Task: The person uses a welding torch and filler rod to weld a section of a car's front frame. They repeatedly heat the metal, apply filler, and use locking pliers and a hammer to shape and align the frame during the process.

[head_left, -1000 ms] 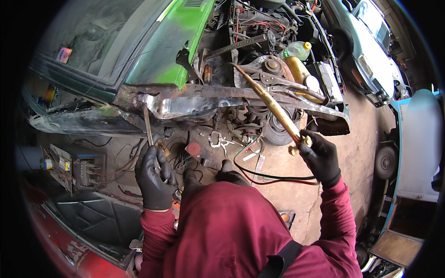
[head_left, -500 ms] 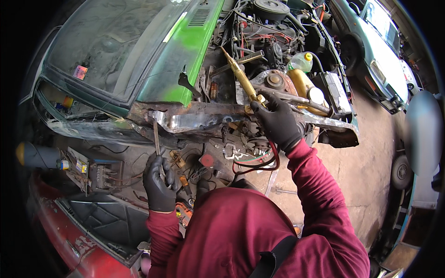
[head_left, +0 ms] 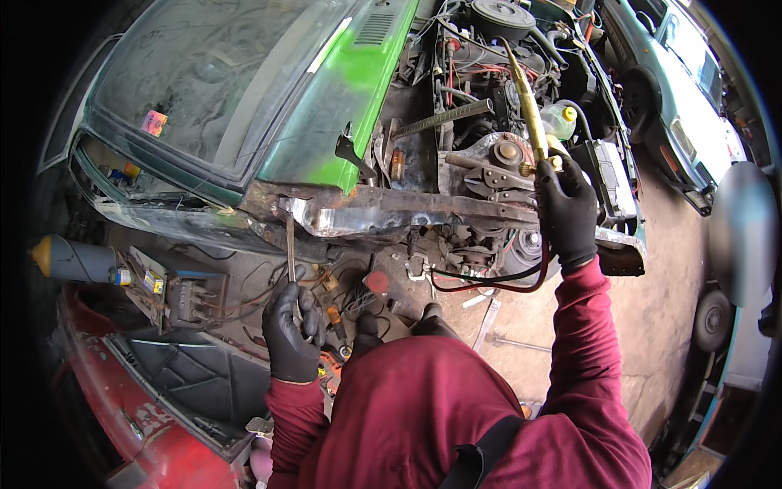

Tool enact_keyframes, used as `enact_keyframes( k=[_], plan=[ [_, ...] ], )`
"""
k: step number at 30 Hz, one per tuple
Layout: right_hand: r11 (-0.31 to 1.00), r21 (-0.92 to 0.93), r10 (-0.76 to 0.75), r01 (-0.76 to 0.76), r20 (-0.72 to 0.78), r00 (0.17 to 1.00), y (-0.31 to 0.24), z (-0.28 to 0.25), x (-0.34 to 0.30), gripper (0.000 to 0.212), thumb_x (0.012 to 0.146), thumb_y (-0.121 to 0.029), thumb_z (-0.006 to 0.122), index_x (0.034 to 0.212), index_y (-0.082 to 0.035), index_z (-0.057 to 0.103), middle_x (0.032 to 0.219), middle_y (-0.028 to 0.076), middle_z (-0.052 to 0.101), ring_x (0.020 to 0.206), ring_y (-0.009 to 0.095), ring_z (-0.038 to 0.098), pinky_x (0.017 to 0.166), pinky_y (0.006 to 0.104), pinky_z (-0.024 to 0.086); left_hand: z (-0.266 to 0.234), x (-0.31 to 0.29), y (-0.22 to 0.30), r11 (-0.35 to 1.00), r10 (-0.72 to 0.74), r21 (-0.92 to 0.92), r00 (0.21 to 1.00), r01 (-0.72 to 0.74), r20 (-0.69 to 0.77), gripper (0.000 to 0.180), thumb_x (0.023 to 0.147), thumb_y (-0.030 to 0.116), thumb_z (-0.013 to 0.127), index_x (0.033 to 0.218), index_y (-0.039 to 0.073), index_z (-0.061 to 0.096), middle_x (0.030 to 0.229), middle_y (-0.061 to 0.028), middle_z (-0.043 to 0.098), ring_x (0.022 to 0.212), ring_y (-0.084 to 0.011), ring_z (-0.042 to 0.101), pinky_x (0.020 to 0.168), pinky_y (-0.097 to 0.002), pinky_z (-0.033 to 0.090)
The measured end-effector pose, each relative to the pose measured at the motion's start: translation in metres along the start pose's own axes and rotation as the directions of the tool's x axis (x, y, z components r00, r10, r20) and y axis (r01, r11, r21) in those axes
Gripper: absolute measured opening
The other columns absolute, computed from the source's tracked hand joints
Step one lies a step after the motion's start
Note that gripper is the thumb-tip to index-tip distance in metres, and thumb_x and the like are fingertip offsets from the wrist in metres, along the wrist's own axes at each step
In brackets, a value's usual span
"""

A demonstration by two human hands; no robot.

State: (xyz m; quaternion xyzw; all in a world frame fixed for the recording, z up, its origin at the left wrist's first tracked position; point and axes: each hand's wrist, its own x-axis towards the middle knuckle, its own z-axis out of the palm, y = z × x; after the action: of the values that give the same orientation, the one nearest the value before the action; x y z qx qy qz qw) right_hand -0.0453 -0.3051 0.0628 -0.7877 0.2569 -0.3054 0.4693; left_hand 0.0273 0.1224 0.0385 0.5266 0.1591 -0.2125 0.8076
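In the head view, an open engine bay is seen toward one o'clock, filled with a round air-filter housing, red leads and, at two o'clock, a clear plastic bottle with a yellow cap, whose contents cannot be made out. At nine o'clock a smooth grey cylinder with a yellow end is seen. A slim, tapered brass torch is gripped at its valve end by the gloved right hand, near three o'clock, its bent nozzle pointed toward eleven; red and dark hoses are hung below it. A flat metal bar is held in the closed, gloved left hand, between seven and eight, its upper end set at the bright, bare-metal edge of a rust-streaked panel at ten o'clock.
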Motion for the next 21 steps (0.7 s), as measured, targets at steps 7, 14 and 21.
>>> enact_keyframes(
  k=[7,14,21],
  plan=[
    [0.91,-0.412,-0.022,0.046,0.064,0.998,0.043,-0.011,0.01,0.039,0.103,-0.035,0.075,0.124,-0.002,0.073,0.085,0.018,0.075,0.074,0.03,0.075,0.069,0.0418,0.057,0.002,0.0,0.0,0.994,0.053,0.1,0.998,-0.051,-0.016,0.04,0.114,0.024,0.049,0.144,0.001,0.061,0.083,0.0035,0.053,0.045,-0.0051,0.037,0.037,-0.0242,0.031],
    [0.794,-0.573,-0.148,0.202,0.14,0.979,0.061,-0.012,0.023,0.039,0.099,-0.041,0.077,0.121,-0.009,0.075,0.094,0.02,0.075,0.088,0.042,0.075,0.075,0.0516,0.058,0.012,-0.002,0.001,0.992,0.053,0.119,0.998,-0.051,-0.012,0.044,0.115,0.025,0.051,0.149,-0.001,0.06,0.084,0.0045,0.052,0.047,-0.0034,0.035,0.039,-0.0227,0.029],
    [0.662,-0.699,-0.262,0.271,0.123,0.957,0.066,-0.006,0.02,0.045,0.098,-0.036,0.078,0.135,-0.012,0.07,0.115,0.023,0.069,0.099,0.043,0.074,0.082,0.05,0.06,0.017,-0.006,0.001,0.997,0.025,0.08,0.997,-0.019,-0.078,0.042,0.116,0.026,0.05,0.148,0.001,0.061,0.084,0.0055,0.05,0.049,-0.0035,0.032,0.043,-0.0221,0.027]
  ],
)
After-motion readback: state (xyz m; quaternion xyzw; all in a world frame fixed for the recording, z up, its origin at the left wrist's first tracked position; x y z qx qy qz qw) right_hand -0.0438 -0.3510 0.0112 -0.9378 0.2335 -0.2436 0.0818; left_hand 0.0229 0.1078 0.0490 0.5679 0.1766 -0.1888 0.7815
